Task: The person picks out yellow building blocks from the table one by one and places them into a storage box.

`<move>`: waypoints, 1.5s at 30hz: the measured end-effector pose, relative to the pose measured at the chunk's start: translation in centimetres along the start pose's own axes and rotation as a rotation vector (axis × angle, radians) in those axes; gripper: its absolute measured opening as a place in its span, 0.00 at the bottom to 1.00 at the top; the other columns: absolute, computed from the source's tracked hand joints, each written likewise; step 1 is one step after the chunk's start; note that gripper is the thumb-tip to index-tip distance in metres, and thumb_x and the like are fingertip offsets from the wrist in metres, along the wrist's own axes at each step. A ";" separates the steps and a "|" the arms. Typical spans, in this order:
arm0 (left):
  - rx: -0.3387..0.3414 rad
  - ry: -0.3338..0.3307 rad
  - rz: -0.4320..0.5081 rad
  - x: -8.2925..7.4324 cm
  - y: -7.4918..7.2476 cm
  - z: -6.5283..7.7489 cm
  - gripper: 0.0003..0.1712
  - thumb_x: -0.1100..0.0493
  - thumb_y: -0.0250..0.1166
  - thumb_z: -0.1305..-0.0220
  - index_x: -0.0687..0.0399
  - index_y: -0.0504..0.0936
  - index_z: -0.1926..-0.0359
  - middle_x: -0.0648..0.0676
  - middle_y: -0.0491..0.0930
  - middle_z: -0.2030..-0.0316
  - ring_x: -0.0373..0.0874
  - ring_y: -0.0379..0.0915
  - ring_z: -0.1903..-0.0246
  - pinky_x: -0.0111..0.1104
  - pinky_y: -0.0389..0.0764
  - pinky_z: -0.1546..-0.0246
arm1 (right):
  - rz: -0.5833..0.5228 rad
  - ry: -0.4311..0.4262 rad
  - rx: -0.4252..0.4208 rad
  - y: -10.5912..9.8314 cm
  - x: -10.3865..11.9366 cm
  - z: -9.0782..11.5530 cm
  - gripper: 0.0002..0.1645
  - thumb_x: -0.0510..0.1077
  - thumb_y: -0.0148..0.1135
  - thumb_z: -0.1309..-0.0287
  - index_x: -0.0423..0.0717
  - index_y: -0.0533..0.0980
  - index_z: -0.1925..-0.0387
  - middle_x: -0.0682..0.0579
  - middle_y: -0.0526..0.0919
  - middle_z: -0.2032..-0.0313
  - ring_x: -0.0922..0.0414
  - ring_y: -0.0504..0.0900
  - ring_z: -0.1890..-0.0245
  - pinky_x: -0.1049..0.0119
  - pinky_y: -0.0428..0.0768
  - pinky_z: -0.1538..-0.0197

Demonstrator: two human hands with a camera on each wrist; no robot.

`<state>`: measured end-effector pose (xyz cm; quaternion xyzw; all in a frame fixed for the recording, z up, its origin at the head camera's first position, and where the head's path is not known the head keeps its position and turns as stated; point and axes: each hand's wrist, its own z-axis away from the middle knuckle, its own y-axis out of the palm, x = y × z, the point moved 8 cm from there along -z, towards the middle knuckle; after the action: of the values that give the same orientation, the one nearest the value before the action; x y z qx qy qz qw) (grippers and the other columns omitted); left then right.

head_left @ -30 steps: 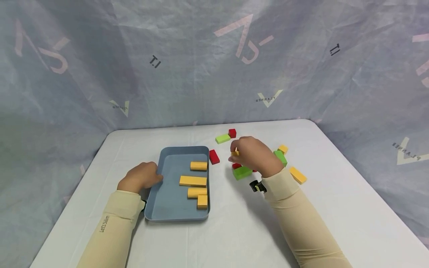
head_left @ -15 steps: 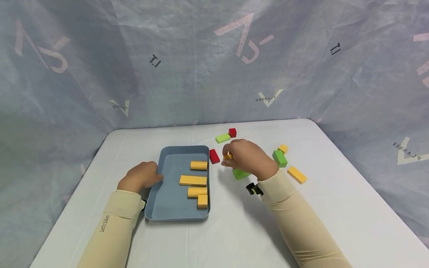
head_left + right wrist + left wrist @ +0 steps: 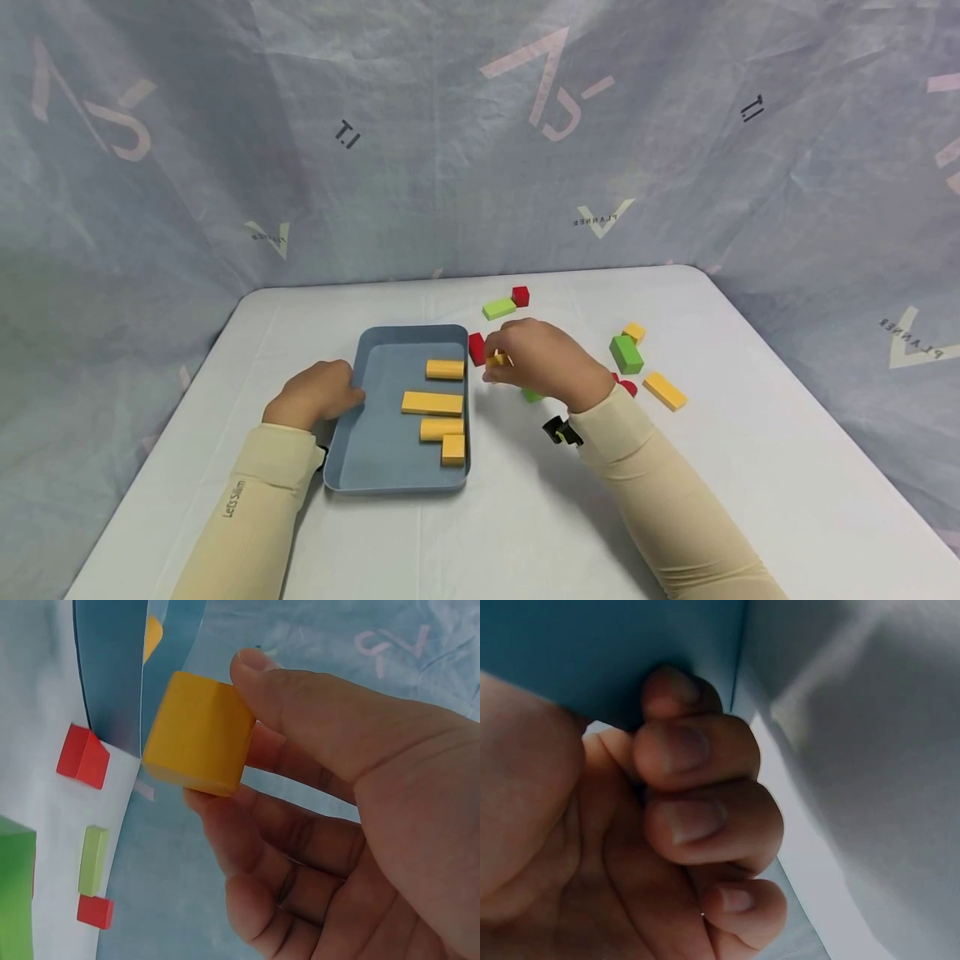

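Note:
My left hand (image 3: pixel 317 395) pinches the left rim of the blue-grey tray (image 3: pixel 390 481); in the left wrist view its fingers curl against the tray's outer wall (image 3: pixel 570 645). Between the thumb and fingers of my right hand (image 3: pixel 542 360) is a small yellow block (image 3: pixel 199 733), held above the table just right of the tray. The tray holds a yellow cylinder (image 3: pixel 445 369), a long yellow block (image 3: pixel 432 404), a second yellow cylinder (image 3: pixel 442 430) and a yellow cube (image 3: pixel 453 450), all toward its right side.
Near the tray's right wall lies a red block (image 3: pixel 477 349). Behind are a light green block (image 3: pixel 498 309) and a red cube (image 3: pixel 521 297). Rightward lie a green block (image 3: pixel 626 354), a small yellow block (image 3: pixel 634 332), a long yellow block (image 3: pixel 665 391) and a red round piece (image 3: pixel 628 387). My right hand partly covers another green block (image 3: pixel 532 396).
My right hand has moved left toward the tray with the yellow block, uncovering red pieces behind the wrist. The left hand and the tray have stayed in place.

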<state>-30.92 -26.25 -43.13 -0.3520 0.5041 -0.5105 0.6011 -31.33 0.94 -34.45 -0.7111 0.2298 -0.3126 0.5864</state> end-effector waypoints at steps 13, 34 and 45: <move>-0.001 0.003 0.014 0.0 0.1 0.0 0.11 0.55 0.58 0.40 0.57 0.74 0.73 0.54 0.71 0.80 0.46 0.66 0.80 0.39 0.69 0.80 | -0.029 -0.113 -0.018 0.3 2.3 0.0 0.13 0.55 0.73 0.54 0.60 0.80 0.66 0.65 0.74 0.73 0.67 0.70 0.74 0.71 0.75 0.68; -0.007 0.019 0.006 0.1 0.1 -0.3 0.11 0.55 0.58 0.40 0.56 0.75 0.73 0.53 0.70 0.80 0.46 0.66 0.80 0.39 0.68 0.80 | 0.014 -0.193 -0.008 1.9 5.1 -0.3 0.13 0.55 0.74 0.54 0.58 0.79 0.68 0.63 0.75 0.74 0.67 0.69 0.73 0.70 0.75 0.68; 0.000 0.015 0.010 0.0 0.0 -0.1 0.11 0.54 0.57 0.40 0.56 0.74 0.74 0.54 0.69 0.80 0.46 0.65 0.80 0.39 0.68 0.80 | 0.034 -0.226 0.007 2.8 6.1 -0.2 0.16 0.56 0.73 0.54 0.55 0.82 0.63 0.61 0.76 0.71 0.67 0.68 0.73 0.70 0.74 0.69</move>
<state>-31.00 -26.24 -43.15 -0.3459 0.5103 -0.5101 0.5998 -27.09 -4.03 -36.06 -0.7357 0.1729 -0.2211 0.6165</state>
